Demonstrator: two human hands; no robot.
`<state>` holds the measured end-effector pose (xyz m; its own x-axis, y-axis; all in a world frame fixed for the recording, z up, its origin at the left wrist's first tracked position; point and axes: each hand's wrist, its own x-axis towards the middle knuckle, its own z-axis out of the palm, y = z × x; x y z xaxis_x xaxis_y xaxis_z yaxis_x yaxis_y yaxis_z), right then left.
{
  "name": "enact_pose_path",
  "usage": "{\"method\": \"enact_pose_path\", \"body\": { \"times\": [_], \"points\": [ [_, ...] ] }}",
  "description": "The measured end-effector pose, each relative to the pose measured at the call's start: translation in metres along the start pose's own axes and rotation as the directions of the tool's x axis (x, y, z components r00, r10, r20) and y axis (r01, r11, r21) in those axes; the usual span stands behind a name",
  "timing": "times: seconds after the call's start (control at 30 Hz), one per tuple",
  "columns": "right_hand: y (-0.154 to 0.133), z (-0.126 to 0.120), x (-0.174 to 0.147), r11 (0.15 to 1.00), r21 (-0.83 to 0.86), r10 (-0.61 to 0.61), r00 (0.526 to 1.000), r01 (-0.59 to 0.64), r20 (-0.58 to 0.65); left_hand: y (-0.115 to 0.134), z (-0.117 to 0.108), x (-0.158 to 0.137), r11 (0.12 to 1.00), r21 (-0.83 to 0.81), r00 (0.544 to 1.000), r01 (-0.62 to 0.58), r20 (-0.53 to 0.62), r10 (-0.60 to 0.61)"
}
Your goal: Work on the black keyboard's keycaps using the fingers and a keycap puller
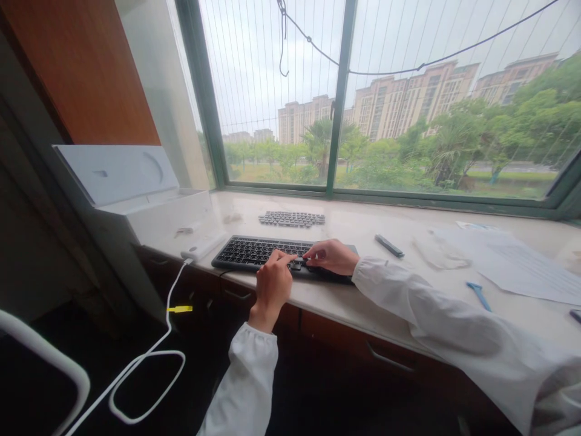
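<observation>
Both hands press fingertips on the black keyboard (pixel 272 253) at the counter's (pixel 363 227) front edge. The left hand (pixel 271 286) curls loosely, the right hand (pixel 331 255) lies flatter; neither grips anything.

Two bare hands, left hand (pixel 272 283) and right hand (pixel 333 256), in long white gathered-cuff sleeves

Overcast daylight enters through the wide green-framed glass window (pixel 363 103), bright, near blown-out sky. Pale stone worktop (pixel 363 230) evenly lit, faint shadows. Dark below its front edge. Wide-angle bending at frame edges.
</observation>
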<state>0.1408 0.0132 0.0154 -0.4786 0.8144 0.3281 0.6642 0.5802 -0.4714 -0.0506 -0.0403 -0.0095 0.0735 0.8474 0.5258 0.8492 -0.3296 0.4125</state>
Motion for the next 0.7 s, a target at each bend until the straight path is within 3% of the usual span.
{"method": "enact_pose_path", "body": {
  "times": [0.33,0.7],
  "points": [
    [0.0098,0.0007,0.0033,1.0,-0.008,-0.025,1.0,0.025,0.01,-0.0042,0.0025,-0.0028,0.996,-0.007,0.996,-0.083,-0.023,0.083],
    [0.0043,-0.0069,0.002,0.985,-0.055,-0.158,0.986,0.161,0.049,-0.0056,0.0023,-0.0036,0.992,-0.079,0.995,-0.096,-0.012,0.095]
  ]
}}
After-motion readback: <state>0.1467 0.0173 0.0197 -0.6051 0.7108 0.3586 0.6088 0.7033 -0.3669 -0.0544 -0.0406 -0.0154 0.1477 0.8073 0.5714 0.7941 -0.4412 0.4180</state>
